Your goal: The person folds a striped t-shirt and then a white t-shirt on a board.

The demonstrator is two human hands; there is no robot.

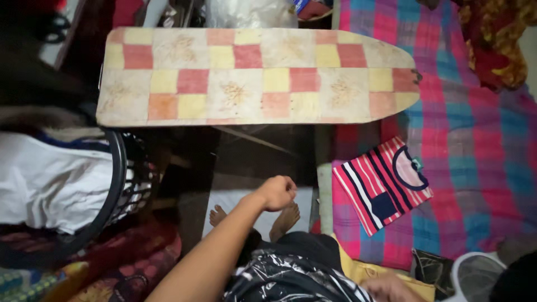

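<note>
My left hand [277, 193] is raised in front of me in a closed fist with nothing visible in it, below the near edge of an ironing board [257, 75] covered in red, yellow and cream checks. My right hand [386, 289] shows only in part at the bottom edge, resting by a yellow cloth [358, 271]; its fingers are not clear. A folded red, white and navy striped shirt [383, 184] lies on the plaid bed cover [475, 156] to my right, apart from both hands. My bare feet [285, 219] stand on the floor below.
A black laundry basket [120, 179] holding white clothes [50, 182] stands at the left. A red and yellow patterned cloth [498, 39] is bunched at the top right. A white fan grille [475, 274] sits at the bottom right. A clear plastic bag [251, 12] lies behind the board.
</note>
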